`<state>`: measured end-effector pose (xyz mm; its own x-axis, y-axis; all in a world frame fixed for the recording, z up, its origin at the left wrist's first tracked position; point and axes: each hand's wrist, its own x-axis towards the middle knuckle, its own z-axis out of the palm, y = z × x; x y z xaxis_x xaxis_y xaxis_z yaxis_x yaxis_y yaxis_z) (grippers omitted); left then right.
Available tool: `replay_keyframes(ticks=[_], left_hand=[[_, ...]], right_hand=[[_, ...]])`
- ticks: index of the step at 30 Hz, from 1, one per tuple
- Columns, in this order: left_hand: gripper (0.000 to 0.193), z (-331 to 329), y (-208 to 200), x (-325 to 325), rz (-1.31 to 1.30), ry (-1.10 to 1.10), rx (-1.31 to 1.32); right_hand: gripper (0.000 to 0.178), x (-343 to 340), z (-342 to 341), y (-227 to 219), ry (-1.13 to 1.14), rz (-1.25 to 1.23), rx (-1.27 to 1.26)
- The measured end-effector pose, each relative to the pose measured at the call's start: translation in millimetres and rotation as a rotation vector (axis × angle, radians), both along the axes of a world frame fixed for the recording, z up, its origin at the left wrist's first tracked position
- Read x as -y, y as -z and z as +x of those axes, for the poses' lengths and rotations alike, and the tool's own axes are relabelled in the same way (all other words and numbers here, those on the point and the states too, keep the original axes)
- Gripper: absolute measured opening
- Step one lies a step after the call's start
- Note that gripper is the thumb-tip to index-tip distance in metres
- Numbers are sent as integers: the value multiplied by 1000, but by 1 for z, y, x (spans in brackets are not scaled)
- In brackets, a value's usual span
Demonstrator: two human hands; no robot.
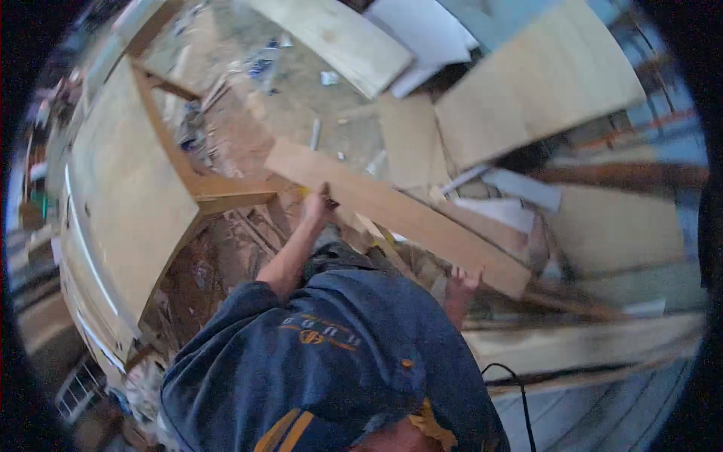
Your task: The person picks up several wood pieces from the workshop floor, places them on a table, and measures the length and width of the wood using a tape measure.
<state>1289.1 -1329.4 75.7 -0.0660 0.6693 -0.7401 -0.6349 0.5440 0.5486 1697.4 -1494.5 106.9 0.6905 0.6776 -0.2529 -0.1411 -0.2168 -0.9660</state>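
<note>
A long, flat wooden board (399,215) lies slantwise in front of me, from upper left to lower right. My left hand (319,203) is closed at its near edge, towards the left end. Something small and yellow and a dark patch show beside these fingers, too blurred to name. My right hand (462,285) grips the same near edge close to the board's right end, with fingertips showing against the wood. Below the board, my legs and shoes are partly hidden.
A large pale wooden panel (124,196) on a brown wooden frame (233,201) stands at left. Several sheets lie at upper right, including a big plywood sheet (542,83). Wood scraps and litter cover the floor (237,120). A black cable (523,399) hangs at lower right.
</note>
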Motion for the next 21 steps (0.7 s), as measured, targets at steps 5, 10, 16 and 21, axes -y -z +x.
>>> replay_keyframes(ticks=[5,10,16,21], left_hand=[[55,-71,0,-75,162,-114,-163],[36,-169,-67,-122,63,-35,-612],[46,-348,-106,-101,348,-620,-492],[42,-437,-100,-69,65,-816,-586]], right_hand=[[40,-95,-74,-45,116,-12,-170],[45,-175,-139,-71,18,-29,-150],[52,-284,-229,-88,-197,-57,-141],[58,-363,-305,-73,-396,-73,-180]])
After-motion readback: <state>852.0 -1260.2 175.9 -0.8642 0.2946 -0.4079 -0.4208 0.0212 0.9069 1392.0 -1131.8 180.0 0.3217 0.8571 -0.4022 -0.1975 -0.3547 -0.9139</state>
